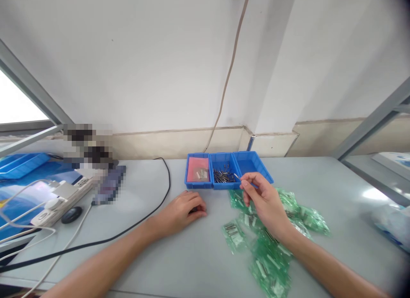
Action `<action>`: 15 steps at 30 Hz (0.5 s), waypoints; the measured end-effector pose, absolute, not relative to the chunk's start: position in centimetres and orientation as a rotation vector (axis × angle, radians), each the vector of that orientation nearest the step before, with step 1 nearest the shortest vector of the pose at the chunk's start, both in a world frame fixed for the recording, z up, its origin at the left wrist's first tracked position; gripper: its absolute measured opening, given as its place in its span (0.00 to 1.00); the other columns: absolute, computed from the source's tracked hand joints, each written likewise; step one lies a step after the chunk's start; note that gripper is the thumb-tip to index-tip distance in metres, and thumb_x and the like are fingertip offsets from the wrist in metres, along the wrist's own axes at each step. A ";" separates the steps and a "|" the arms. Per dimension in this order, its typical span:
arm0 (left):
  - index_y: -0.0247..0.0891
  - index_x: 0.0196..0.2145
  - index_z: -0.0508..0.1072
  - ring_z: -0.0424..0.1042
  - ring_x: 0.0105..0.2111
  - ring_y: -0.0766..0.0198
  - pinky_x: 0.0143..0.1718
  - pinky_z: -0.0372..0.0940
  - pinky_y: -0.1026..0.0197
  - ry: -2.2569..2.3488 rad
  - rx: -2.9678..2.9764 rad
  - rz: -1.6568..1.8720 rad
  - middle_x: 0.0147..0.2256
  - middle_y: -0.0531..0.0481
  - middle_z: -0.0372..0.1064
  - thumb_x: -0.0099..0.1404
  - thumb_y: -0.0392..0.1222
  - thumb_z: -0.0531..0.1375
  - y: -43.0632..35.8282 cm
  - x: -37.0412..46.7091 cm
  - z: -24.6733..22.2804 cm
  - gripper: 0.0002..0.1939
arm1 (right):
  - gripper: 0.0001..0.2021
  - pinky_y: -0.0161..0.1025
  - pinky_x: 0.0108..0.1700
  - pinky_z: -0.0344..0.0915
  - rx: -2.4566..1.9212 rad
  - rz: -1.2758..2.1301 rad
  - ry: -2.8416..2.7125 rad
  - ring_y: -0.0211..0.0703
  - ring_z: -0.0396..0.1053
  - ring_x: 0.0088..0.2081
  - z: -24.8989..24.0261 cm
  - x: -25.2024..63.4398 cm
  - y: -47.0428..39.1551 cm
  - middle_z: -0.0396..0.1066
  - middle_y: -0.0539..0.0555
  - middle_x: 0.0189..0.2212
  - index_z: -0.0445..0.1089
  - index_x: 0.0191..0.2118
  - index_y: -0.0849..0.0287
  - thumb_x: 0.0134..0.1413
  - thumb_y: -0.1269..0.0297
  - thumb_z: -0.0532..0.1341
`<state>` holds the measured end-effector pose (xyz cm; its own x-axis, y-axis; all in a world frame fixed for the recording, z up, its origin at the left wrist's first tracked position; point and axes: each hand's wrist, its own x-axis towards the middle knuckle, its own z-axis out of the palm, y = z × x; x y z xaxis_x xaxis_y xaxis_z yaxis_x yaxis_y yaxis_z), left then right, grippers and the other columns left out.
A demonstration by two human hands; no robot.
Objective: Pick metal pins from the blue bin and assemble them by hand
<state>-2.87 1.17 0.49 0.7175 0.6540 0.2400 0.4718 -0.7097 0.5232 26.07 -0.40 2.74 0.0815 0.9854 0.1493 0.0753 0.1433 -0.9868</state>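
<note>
My right hand (264,200) pinches a thin metal pin (237,176) between thumb and forefinger, just in front of the blue bins. Pins like it lie heaped in the middle blue bin (225,186). On the tabletop to the left, my left hand (187,209) rests with its fingers curled against the thumb; something dark shows in the gap, too hidden to name. Below and around my right hand lie several green plastic bags (269,264) with metal pins inside. One smaller green bag (234,236) sits apart, between my two hands.
The left blue bin (197,186) holds a pink sheet and a small clear packet. Beside the middle bin stands another blue bin (251,161). A black cable (134,229) curves across the table (179,264). At left are a power strip (60,204) and a black mouse-like object (71,214).
</note>
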 end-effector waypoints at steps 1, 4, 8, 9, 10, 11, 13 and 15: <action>0.40 0.43 0.73 0.71 0.42 0.58 0.47 0.65 0.58 0.868 2.492 0.585 0.40 0.50 0.74 0.79 0.44 0.61 1.2 -2.9 0.4 0.06 | 0.16 0.38 0.27 0.63 -1.196 1.010 -1.262 0.37 0.64 0.23 2.7 26.1 -0.3 0.70 0.49 0.32 0.70 0.45 0.53 0.66 0.46 0.65; 0.41 0.43 0.74 0.71 0.43 0.59 0.48 0.65 0.58 0.877 2.485 0.586 0.40 0.50 0.74 0.79 0.44 0.62 1.3 -2.9 0.2 0.06 | 0.16 0.37 0.27 0.61 -1.217 1.031 -1.272 0.37 0.64 0.23 2.8 26.1 -0.2 0.71 0.50 0.33 0.71 0.44 0.54 0.65 0.46 0.66; 0.40 0.43 0.74 0.71 0.43 0.59 0.48 0.65 0.58 0.872 2.493 0.584 0.41 0.49 0.74 0.79 0.43 0.62 1.3 -2.9 0.3 0.06 | 0.15 0.37 0.27 0.62 -1.203 1.052 -1.285 0.37 0.65 0.24 2.8 26.0 -0.2 0.71 0.49 0.33 0.71 0.44 0.54 0.65 0.47 0.66; 0.40 0.43 0.74 0.71 0.43 0.58 0.48 0.65 0.58 0.865 2.499 0.587 0.41 0.49 0.74 0.79 0.43 0.61 1.3 -2.9 0.4 0.06 | 0.15 0.37 0.27 0.62 -1.202 1.059 -1.286 0.37 0.65 0.24 2.8 26.0 -0.2 0.71 0.49 0.33 0.71 0.45 0.54 0.65 0.47 0.66; 0.40 0.43 0.74 0.71 0.43 0.58 0.48 0.65 0.58 0.856 2.506 0.592 0.41 0.49 0.74 0.79 0.43 0.61 1.3 -2.9 0.4 0.06 | 0.15 0.37 0.27 0.61 -1.203 1.066 -1.286 0.36 0.65 0.24 2.7 26.1 -0.3 0.71 0.50 0.34 0.71 0.45 0.54 0.65 0.47 0.66; 0.40 0.43 0.74 0.71 0.43 0.58 0.48 0.65 0.58 0.844 2.513 0.596 0.41 0.49 0.74 0.79 0.43 0.61 1.3 -2.9 0.4 0.06 | 0.15 0.36 0.26 0.60 -1.207 1.068 -1.287 0.36 0.65 0.23 2.7 26.1 -0.3 0.71 0.49 0.34 0.71 0.45 0.54 0.65 0.47 0.66; 0.39 0.42 0.75 0.71 0.43 0.59 0.48 0.65 0.58 0.815 2.529 0.615 0.40 0.49 0.74 0.80 0.44 0.60 1.5 -2.9 0.2 0.08 | 0.15 0.35 0.25 0.58 -1.220 1.060 -1.292 0.36 0.64 0.22 2.6 26.0 -0.4 0.70 0.48 0.32 0.72 0.46 0.54 0.66 0.47 0.65; 0.39 0.41 0.76 0.71 0.42 0.59 0.47 0.65 0.59 0.781 2.542 0.643 0.39 0.48 0.73 0.80 0.46 0.60 1.6 -2.9 0.0 0.11 | 0.15 0.35 0.24 0.57 -1.233 1.041 -1.298 0.36 0.63 0.22 2.6 26.0 -0.4 0.68 0.46 0.28 0.72 0.46 0.54 0.66 0.48 0.65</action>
<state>-2.91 1.60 -0.01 0.7378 0.6015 0.3063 0.4161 -0.7626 0.4953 26.01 -0.40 2.60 0.0451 0.9932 0.1070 0.1107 0.1015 -0.9887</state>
